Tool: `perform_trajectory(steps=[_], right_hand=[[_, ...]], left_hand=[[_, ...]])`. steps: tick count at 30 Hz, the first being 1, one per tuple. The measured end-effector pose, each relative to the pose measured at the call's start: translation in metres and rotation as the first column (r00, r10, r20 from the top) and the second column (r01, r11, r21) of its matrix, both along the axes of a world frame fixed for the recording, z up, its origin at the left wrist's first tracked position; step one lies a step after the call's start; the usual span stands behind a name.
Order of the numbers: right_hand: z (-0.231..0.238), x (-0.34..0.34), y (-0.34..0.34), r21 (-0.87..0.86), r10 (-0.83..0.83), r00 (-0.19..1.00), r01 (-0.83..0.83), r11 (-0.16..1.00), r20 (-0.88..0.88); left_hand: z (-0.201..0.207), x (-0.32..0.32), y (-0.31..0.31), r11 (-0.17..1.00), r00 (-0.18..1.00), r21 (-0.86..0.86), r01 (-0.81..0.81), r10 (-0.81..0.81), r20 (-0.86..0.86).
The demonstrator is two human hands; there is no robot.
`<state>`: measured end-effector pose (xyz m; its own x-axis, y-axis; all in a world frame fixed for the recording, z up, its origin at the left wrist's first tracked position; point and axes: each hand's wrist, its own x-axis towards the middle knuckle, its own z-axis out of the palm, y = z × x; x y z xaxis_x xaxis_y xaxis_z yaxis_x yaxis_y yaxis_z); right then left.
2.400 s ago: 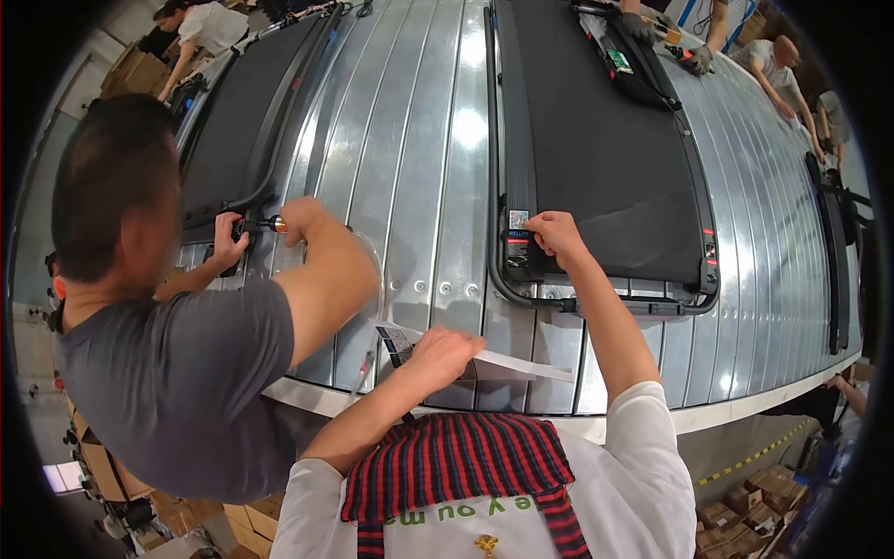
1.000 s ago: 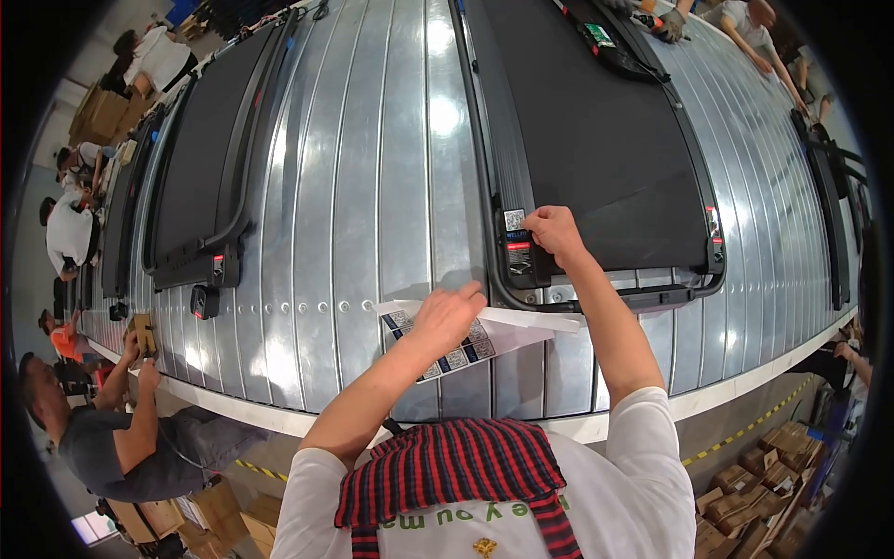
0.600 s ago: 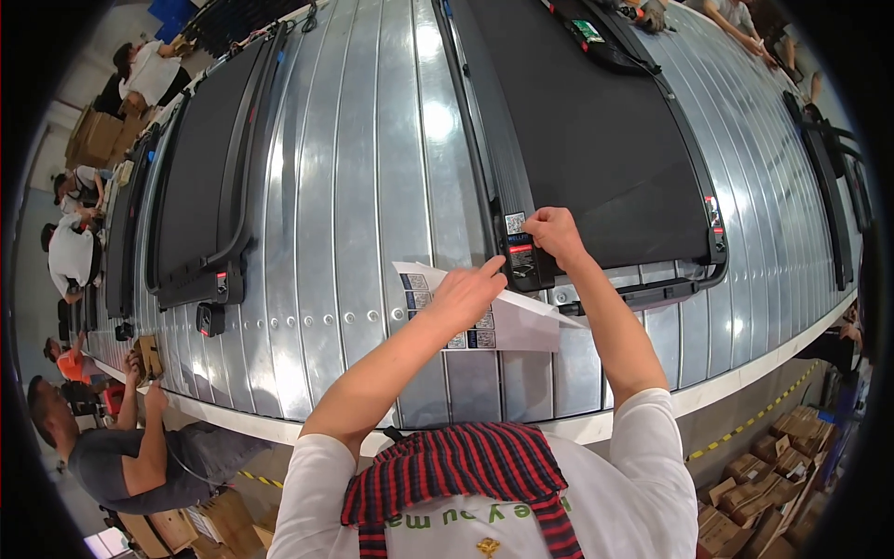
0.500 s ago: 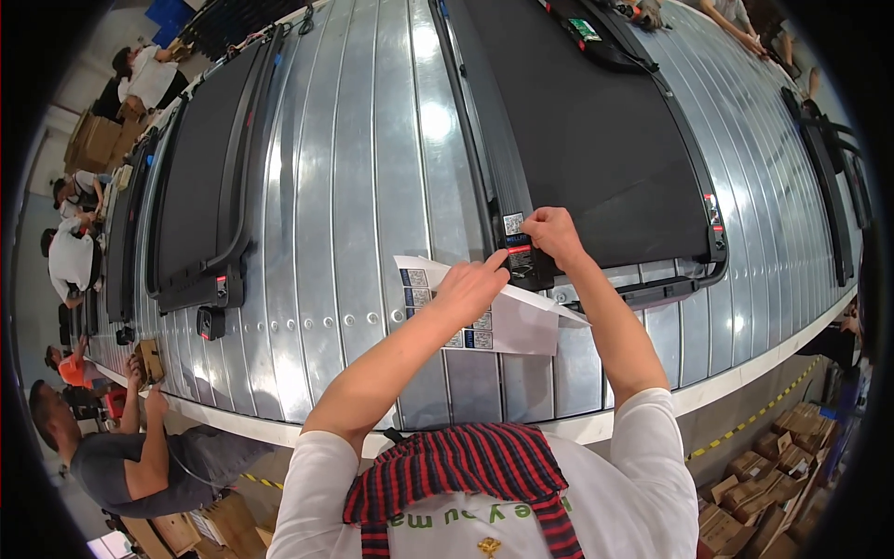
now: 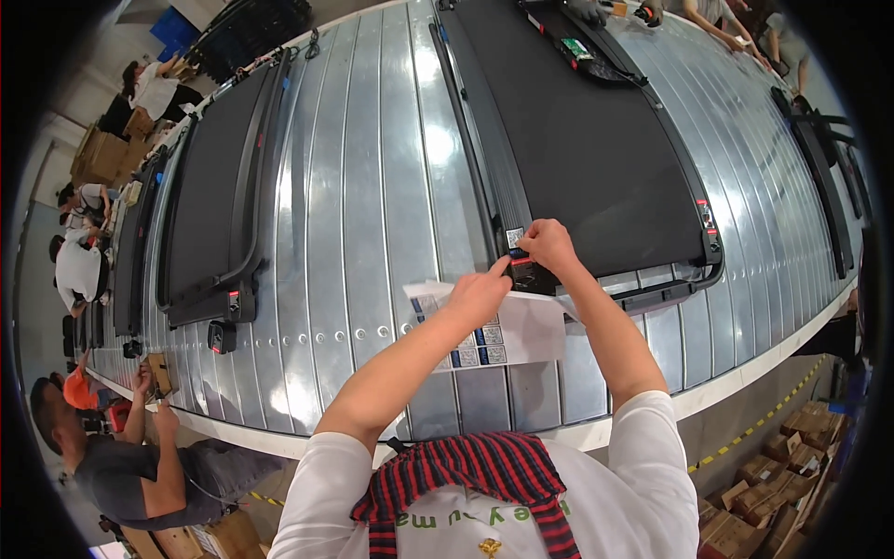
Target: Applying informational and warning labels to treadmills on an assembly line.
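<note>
A black treadmill (image 5: pixel 605 177) lies before me with its near end toward me. On the corner of its side rail sits a small label (image 5: pixel 515 238) with a white square code and a dark blue part. My right hand (image 5: pixel 548 244) pinches at this label's right edge, thumb and forefinger together. My left hand (image 5: pixel 480 293) stretches its forefinger to the label's lower edge, by a red-and-black sticker (image 5: pixel 523 274). Its other fingers are curled over a white sheet of labels (image 5: pixel 535 331), which hangs below the treadmill's corner; the thumb is hidden.
Another treadmill (image 5: pixel 216 186) lies to the left, with a small black part (image 5: pixel 222 337) by its near end. Black frames (image 5: pixel 819 186) lie far right. A co-worker (image 5: pixel 140 456) handles a box at the left edge. Cardboard boxes (image 5: pixel 768 484) stand lower right, beyond the white table edge (image 5: pixel 726 389).
Both hands have shifted slightly nearer along with the rail corner in the picture, as the view moved. The label sheet hangs a little lower. My right fingers remain at the label.
</note>
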<state>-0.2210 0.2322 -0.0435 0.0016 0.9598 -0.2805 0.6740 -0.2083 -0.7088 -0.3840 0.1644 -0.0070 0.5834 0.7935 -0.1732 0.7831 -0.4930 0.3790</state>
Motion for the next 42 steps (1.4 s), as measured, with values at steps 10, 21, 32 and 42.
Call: perform_trajectory(steps=[10, 21, 32, 42], right_hand=[[-0.001, -0.007, -0.01, 0.186, -0.069, 0.989, 0.044, 0.982, 0.133], [-0.005, -0.003, -0.009, 0.188, -0.057, 0.998, 0.048, 0.981, 0.039], [0.007, 0.014, -0.007, -0.172, -0.117, 0.787, 0.015, 0.985, -0.605], [-0.001, 0.012, 0.001, -0.145, -0.074, 0.828, -0.009, 0.989, -0.555]], left_hand=[[0.005, -0.066, -0.102, 0.99, 0.997, -0.141, -0.014, 0.003, -0.08], [0.018, -0.056, -0.085, 0.991, 0.989, -0.134, -0.016, -0.004, -0.146], [0.015, -0.015, -0.028, 0.995, 0.988, -0.068, 0.078, -0.086, -0.131], [0.013, -0.006, -0.007, 0.992, 0.976, -0.092, 0.084, -0.1, -0.193]])
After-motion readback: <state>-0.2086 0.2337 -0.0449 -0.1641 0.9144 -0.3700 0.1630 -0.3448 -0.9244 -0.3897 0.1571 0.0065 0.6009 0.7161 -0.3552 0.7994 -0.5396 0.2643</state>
